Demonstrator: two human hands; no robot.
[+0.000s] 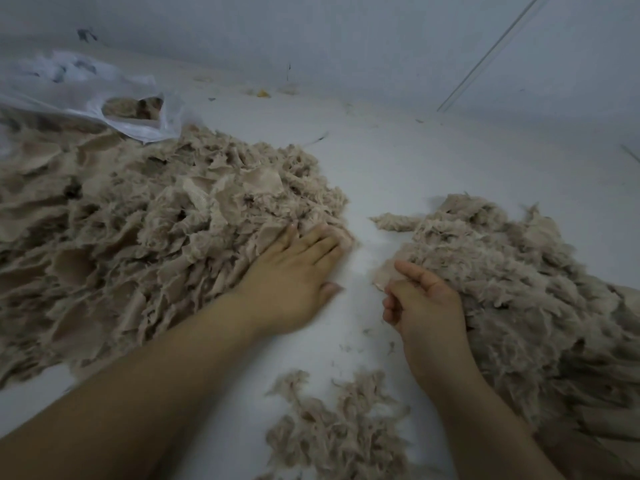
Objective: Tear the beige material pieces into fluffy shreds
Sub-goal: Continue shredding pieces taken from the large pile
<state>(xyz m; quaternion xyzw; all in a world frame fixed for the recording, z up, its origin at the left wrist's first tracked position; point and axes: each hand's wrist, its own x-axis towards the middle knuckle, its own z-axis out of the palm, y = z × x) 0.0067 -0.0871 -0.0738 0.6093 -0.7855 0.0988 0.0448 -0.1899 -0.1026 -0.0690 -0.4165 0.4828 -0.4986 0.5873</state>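
- A small clump of fluffy shreds [332,427] is lying nearest the camera on the white floor [363,161], between the person's two forearms and just short of the right hand.
- The right hand [424,306] is resting at the near-left edge of the shredded pile [512,299], fingers curled inward and thumb raised; a thin beige scrap [386,275] is sitting at its fingertips, though whether the fingers are actually pinching it cannot be told.
- The left hand [294,271] is lying across a bare strip of floor from the shredded pile, its fingers straight and spread, pressing palm-down on the near-right edge of the heap of untorn beige pieces [138,230].
- That heap, flat scraps mixed with frayed edges, is spreading away to the left of the shredded pile, well apart from it save for a wisp reaching across the gap.
- A white plastic bag [86,95] is lying beyond the heap, far to the left of the shredded pile, its mouth gaping over more beige material [133,107].
- A small yellow scrap [263,94] is lying farther back still, where the floor is meeting the pale wall [346,36].
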